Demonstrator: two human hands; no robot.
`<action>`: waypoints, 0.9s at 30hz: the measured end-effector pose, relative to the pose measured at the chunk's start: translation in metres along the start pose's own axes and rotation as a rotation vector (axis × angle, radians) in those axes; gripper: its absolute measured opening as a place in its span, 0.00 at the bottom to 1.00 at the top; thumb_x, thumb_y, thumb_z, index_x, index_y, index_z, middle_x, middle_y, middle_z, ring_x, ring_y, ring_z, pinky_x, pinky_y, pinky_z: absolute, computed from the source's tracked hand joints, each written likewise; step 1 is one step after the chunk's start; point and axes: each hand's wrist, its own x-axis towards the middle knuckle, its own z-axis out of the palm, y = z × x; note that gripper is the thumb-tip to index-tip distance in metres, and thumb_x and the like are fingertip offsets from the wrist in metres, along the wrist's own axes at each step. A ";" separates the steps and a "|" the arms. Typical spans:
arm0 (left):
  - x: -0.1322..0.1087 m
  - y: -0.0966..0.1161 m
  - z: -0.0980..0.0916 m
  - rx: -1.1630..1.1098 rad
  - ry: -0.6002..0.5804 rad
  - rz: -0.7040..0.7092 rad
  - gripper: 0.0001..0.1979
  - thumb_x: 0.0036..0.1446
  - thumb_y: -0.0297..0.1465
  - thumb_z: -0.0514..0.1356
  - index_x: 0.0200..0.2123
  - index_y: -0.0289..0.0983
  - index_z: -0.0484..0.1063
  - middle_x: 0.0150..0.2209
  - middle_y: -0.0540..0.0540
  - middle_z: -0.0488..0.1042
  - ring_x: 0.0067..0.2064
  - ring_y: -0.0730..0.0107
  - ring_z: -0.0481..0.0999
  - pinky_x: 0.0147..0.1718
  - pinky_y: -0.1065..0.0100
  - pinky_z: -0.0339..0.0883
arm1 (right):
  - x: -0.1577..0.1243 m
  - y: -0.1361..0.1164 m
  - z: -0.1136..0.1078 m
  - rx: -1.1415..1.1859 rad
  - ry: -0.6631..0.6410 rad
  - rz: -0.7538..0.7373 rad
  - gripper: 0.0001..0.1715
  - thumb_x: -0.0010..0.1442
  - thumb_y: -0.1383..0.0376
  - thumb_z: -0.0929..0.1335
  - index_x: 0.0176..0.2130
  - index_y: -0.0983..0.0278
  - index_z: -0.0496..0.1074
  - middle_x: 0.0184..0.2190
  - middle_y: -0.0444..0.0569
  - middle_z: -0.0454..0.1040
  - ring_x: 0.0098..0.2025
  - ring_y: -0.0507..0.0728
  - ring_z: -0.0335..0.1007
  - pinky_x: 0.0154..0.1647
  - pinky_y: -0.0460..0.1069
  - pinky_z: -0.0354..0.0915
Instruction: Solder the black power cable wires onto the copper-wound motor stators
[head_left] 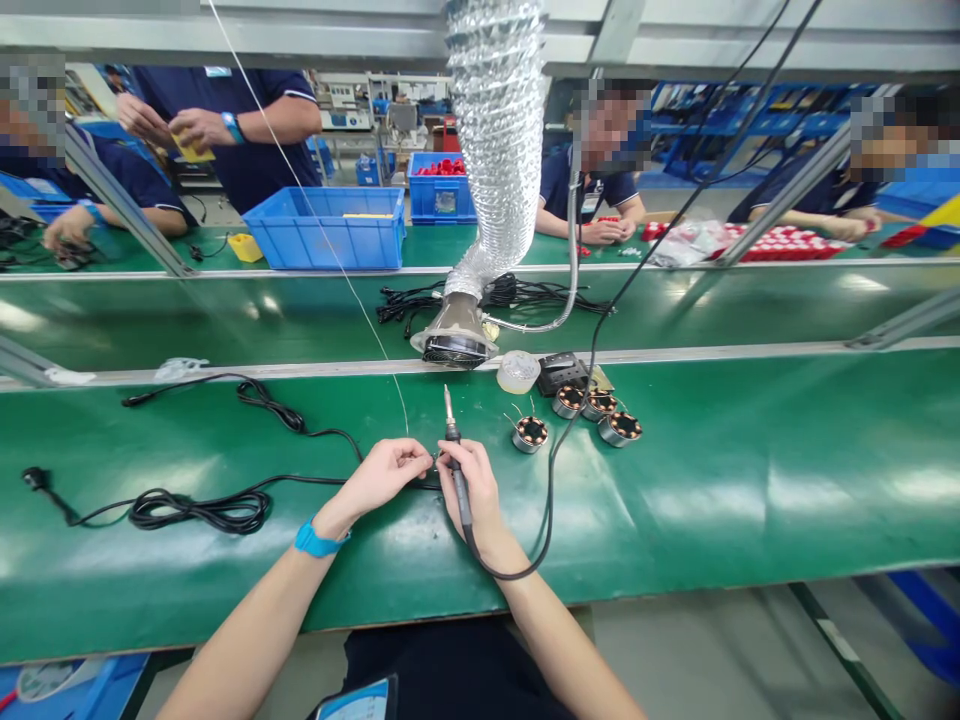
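Note:
My right hand (pixel 471 482) is closed around a soldering iron (pixel 452 440), its tip pointing up and away from me. My left hand (pixel 386 472) pinches the end of a black cable (pixel 196 508) and a small part between the two hands, which I cannot make out. A thin solder wire (pixel 330 240) runs down from above to a spot near my left fingers. Several round copper-wound coils (pixel 530 433) lie just right of the iron. A blue wristband sits on my left wrist.
A silver fume duct (pixel 491 150) with a fan mouth (pixel 454 345) hangs right behind my hands. A solder spool (pixel 517 371) and black holder (pixel 564 371) lie beside it. Blue bins (pixel 330 230) and other workers sit across the green conveyor bench (pixel 750 470).

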 end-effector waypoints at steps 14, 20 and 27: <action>0.004 0.003 0.008 -0.102 0.141 -0.066 0.10 0.52 0.35 0.61 0.25 0.34 0.74 0.22 0.49 0.71 0.25 0.73 0.64 0.27 0.71 0.54 | 0.000 0.000 -0.003 0.036 0.061 0.097 0.21 0.64 0.73 0.65 0.55 0.58 0.67 0.44 0.49 0.66 0.41 0.52 0.73 0.49 0.50 0.71; 0.004 0.005 0.008 -0.102 0.133 -0.076 0.11 0.51 0.36 0.61 0.25 0.34 0.74 0.22 0.49 0.71 0.26 0.72 0.65 0.28 0.70 0.56 | 0.002 0.003 0.002 0.003 0.074 0.136 0.20 0.64 0.72 0.64 0.54 0.58 0.67 0.45 0.50 0.65 0.41 0.53 0.72 0.48 0.51 0.71; 0.004 0.003 0.004 -0.062 0.069 -0.075 0.12 0.53 0.37 0.61 0.25 0.34 0.73 0.23 0.49 0.72 0.27 0.71 0.67 0.30 0.70 0.58 | 0.000 -0.003 -0.008 0.003 0.130 0.128 0.18 0.64 0.71 0.65 0.53 0.59 0.69 0.42 0.50 0.69 0.41 0.54 0.73 0.48 0.52 0.72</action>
